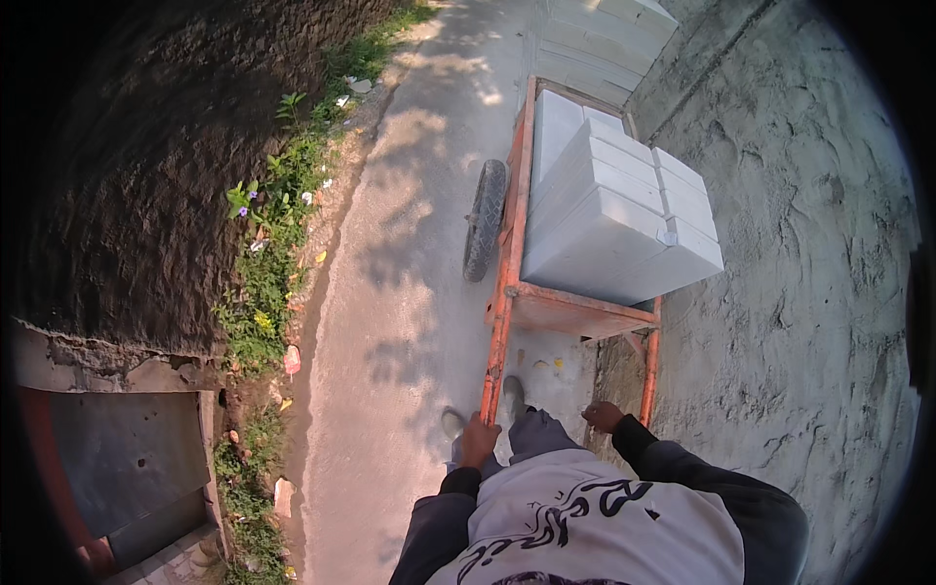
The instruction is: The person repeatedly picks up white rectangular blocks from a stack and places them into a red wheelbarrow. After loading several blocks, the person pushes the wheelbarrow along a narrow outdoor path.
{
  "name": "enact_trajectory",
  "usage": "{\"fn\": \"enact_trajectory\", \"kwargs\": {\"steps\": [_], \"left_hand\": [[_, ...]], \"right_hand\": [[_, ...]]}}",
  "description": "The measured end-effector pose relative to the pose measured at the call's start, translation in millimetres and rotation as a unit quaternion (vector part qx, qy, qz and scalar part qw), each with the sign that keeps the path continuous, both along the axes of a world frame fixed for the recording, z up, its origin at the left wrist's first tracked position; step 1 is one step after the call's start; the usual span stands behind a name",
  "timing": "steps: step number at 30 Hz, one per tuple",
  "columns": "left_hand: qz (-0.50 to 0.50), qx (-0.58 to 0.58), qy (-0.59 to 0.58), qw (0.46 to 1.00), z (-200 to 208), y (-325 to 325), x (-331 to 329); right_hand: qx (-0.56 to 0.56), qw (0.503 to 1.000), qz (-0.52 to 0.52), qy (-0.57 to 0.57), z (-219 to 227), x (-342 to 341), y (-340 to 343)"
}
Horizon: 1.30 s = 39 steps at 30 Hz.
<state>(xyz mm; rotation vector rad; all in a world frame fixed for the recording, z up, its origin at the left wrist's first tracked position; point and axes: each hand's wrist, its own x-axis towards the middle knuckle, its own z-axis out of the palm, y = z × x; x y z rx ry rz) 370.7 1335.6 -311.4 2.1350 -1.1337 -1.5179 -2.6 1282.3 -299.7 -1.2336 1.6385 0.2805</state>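
Observation:
An orange metal handcart [505, 292] stands in front of me, loaded with large pale building blocks [609, 229]. My left hand [478, 441] is closed around the end of its left handle [493, 375]. Held apart from the right handle [650, 370], a little to its left, my right hand [604, 417] has its fingers curled in; whether anything small is inside is hidden. The blocks sit stacked close together in the cart bed, rising above its rim. A black tyre [485, 219] shows outside the cart's left side.
A rough grey plastered wall [780, 244] runs close along the cart's right. Further pale blocks [600, 44] are stacked beyond its front. Left of the concrete path [375, 322] lies a strip of weeds and litter [283, 195], then a dark wall [146, 195] and a metal door [127, 458].

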Motion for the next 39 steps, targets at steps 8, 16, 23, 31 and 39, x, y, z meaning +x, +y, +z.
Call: {"fn": "enact_trajectory", "kwargs": {"steps": [8,16,23,31,39], "left_hand": [[-0.043,-0.042,0.072,0.996,-3,0,3],[-0.013,-0.061,0.099,0.993,-53,0,0],[0.002,0.017,0.14,0.99,-1,-19,-2],[-0.031,-0.011,0.088,0.996,-57,-17,8],[-0.025,-0.054,0.07,0.996,-18,-16,-9]], "right_hand": [[-0.039,0.987,-0.145,-0.051,7,25,-8],[-0.072,0.987,-0.141,-0.035,1,23,44],[-0.047,0.988,-0.15,0.003,-22,6,115],[-0.036,0.978,-0.2,-0.053,-22,23,80],[-0.195,0.967,-0.162,-0.019,-11,33,73]]}}
